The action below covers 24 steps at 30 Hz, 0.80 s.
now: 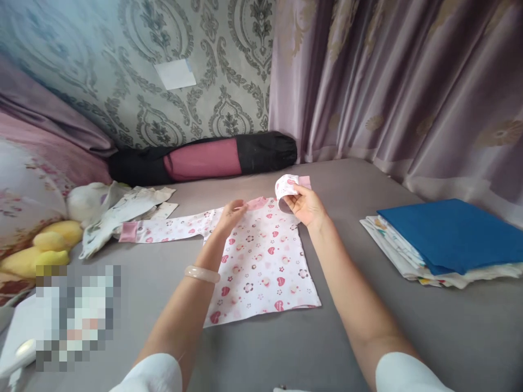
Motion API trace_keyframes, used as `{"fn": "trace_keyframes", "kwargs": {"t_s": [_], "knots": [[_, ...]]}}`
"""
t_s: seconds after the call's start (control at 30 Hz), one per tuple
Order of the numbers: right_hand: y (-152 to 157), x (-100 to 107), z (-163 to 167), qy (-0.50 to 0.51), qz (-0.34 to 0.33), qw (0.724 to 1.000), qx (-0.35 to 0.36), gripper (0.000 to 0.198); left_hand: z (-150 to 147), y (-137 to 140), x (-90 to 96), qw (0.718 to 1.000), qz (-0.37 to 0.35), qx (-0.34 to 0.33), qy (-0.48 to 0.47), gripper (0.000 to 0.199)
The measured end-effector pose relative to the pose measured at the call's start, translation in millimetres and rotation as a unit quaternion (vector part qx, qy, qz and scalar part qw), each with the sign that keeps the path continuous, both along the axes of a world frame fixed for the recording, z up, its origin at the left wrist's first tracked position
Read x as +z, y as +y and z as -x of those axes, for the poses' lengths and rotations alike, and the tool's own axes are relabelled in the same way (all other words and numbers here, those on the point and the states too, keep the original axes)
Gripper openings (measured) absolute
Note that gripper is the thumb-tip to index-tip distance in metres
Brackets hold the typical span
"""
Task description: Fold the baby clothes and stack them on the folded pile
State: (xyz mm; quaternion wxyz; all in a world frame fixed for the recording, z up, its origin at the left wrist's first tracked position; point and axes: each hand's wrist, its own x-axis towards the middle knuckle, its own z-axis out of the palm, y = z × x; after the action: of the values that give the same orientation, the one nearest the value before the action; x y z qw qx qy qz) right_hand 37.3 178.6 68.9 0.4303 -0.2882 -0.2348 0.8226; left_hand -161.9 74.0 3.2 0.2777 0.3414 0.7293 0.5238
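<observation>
Shirt (261,267), white with pink hearts and flowers, lying spread on a grey sheet (163,316), its collar (257,203) toward the wall (212,43) and its hem toward the person. One sleeve (171,229) extends flat to the left, ending in a pink cuff (129,232); the other sleeve (286,187) is bunched and raised. Right hand (308,207): thumb and fingers closed on the raised sleeve, near its pink cuff. Left hand (233,213): fingers loosely bent at the shoulder beside the collar; whether they grip any cloth cannot be told. A pale bracelet (202,274) encircles the left forearm. Right: a stack of folded cloths (402,253), topped by a blue cloth (453,234), well apart from the shirt. Rear: a long black-and-pink bag (204,158) along the wall, beside a purple curtain (347,81). Left: a yellow soft toy (36,253) and rumpled pale cloths (118,212), near the extended sleeve.
</observation>
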Motion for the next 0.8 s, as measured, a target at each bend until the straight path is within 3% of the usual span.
{"fn": "trace_keyframes", "kwargs": {"t_s": [0.1, 0.27, 0.43, 0.6, 0.7, 0.8], "knots": [[-7, -9, 9, -0.018, -0.007, 0.999, 0.028, 0.011, 13, -19, -8.4, 0.994, -0.037, 0.060, -0.085, 0.037], [-18, -29, 21, -0.071, -0.050, 0.994, 0.069, 0.010, 16, -35, -24.8, 0.979, -0.110, 0.084, -0.148, 0.029], [-37, -39, 30, -0.180, -0.184, 0.956, 0.141, 0.017, 12, -34, -27.6, 0.976, -0.135, 0.067, -0.159, 0.034], [-52, -38, 31, -0.215, -0.271, 0.910, 0.229, 0.047, 7, -39, -18.1, 0.987, -0.092, 0.050, -0.122, 0.044], [-42, -39, 27, -0.223, -0.279, 0.910, 0.210, 0.038, 6, -45, -13.0, 0.995, -0.040, 0.087, -0.030, 0.047], [-20, -39, 19, -0.228, -0.248, 0.932, 0.131, 0.019, 6, -49, -12.1, 0.995, -0.029, 0.087, 0.031, 0.047]]}}
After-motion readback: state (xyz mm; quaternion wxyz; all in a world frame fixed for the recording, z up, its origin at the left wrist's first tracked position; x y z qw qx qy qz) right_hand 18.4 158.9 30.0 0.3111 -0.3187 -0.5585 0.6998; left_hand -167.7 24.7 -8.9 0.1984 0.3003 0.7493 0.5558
